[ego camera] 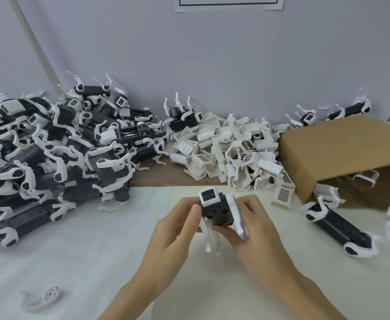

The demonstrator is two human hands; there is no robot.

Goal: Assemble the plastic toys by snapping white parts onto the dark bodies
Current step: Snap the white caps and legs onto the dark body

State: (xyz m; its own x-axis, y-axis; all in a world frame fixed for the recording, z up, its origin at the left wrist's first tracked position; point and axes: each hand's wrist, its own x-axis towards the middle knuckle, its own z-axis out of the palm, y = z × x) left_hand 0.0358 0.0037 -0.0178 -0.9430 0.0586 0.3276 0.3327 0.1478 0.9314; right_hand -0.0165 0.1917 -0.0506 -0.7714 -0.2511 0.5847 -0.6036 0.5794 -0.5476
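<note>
A dark toy body (217, 210) with a white face plate on its near end and white legs hanging below is held above the table in the middle of the view. My left hand (173, 229) grips its left side, thumb against the front corner. My right hand (254, 227) holds its right side, fingers curled round a white part there. A heap of loose white parts (231, 148) lies behind, against the wall. One dark toy with white legs (338, 229) lies on the table to the right.
A large pile of dark toys with white legs (50, 153) fills the left side. An open cardboard box (341, 148) lies on its side at the right, with white parts inside. A single white leg piece (44, 296) lies at the front left.
</note>
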